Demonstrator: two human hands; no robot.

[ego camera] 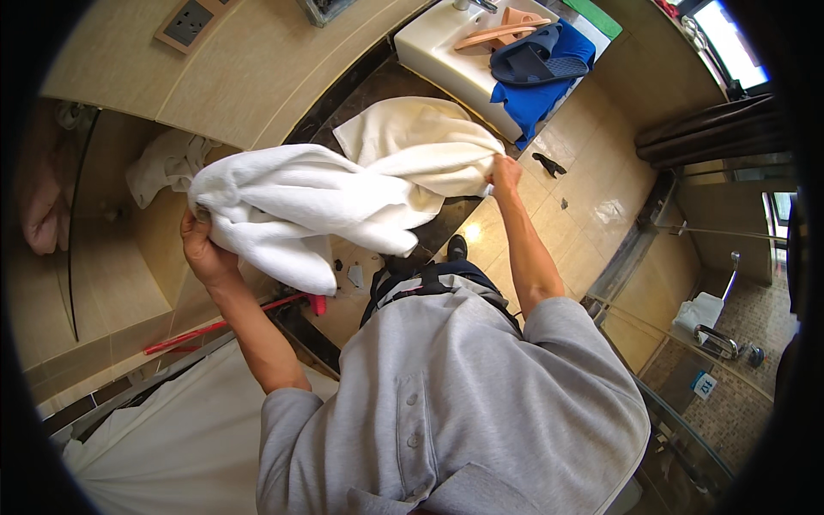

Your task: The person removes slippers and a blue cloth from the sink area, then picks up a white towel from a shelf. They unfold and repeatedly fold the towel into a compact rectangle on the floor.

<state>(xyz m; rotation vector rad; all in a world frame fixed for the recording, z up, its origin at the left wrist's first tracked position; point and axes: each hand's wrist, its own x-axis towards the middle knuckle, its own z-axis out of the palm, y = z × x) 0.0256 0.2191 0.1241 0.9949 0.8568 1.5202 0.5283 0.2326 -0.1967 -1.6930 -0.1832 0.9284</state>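
A large white towel (309, 193) is stretched in loose folds between my two hands. My left hand (209, 250) grips its bunched left end, with the thumb on top and part of the fingers behind the cloth. At the other end, my right hand (505, 172) is closed on a gathered corner. The towel's middle sags over a dark stone counter (386, 80), and a lower flap hangs toward my waist. Its far part looks cream-tinted and covers much of the counter.
A white washbasin (444, 55) holds pink slippers (508, 29), dark blue slippers (537, 58) and a blue cloth (547, 106). A black scrap (549, 165) lies on the tiled floor (566, 199). A red pole (212, 328) lies at left, a glass shower partition (682, 418) stands at right.
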